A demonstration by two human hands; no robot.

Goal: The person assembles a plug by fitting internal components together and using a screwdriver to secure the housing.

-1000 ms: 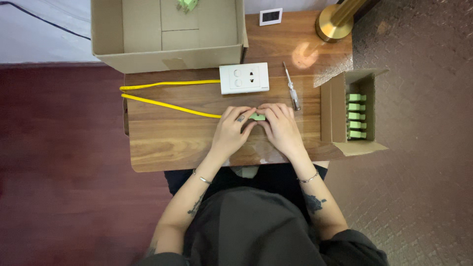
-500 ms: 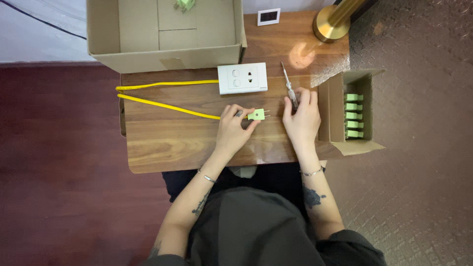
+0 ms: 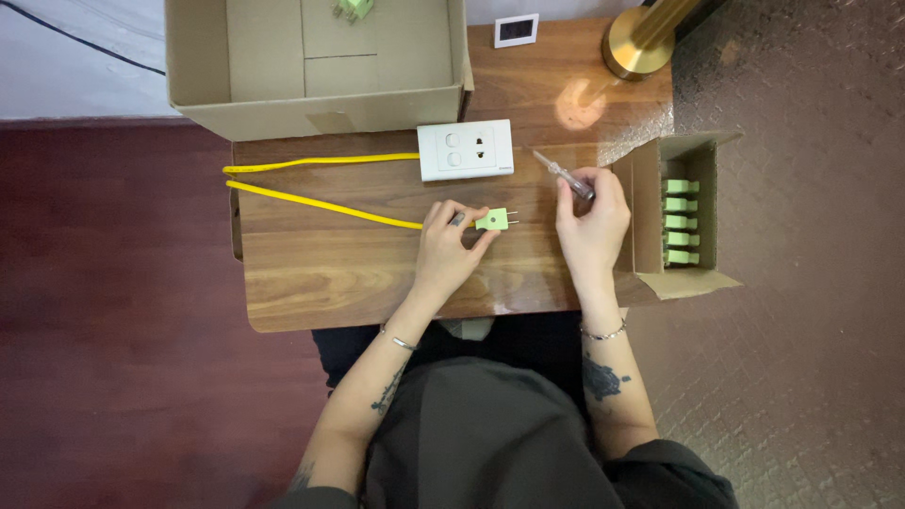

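Two hands work at the near-middle of the wooden table [image 3: 311, 283]. The left hand [image 3: 443, 254] pinches a light green plug [image 3: 494, 221] between thumb and fingertips, fingers closed narrowly on its body; the plug sits just above the tabletop, long axis running left to right, prongs pointing right, with the yellow cable [image 3: 320, 200] trailing from its left end. The right hand [image 3: 592, 221] grips a small screwdriver [image 3: 564, 175], fingers curled shut round the handle, the clear shaft angled far and left. The step in hand appears to be bringing the tool to the plug; the next move would call for the tip to be turned down and left to meet the plug body while the left hand steadies it. Right of the hands, an open cardboard box [image 3: 650, 217] holds a row of green plugs [image 3: 681, 222]. Farther off lie a white wall socket plate [image 3: 466, 149], a large open carton [image 3: 320, 108] and a brass lamp base [image 3: 637, 52].
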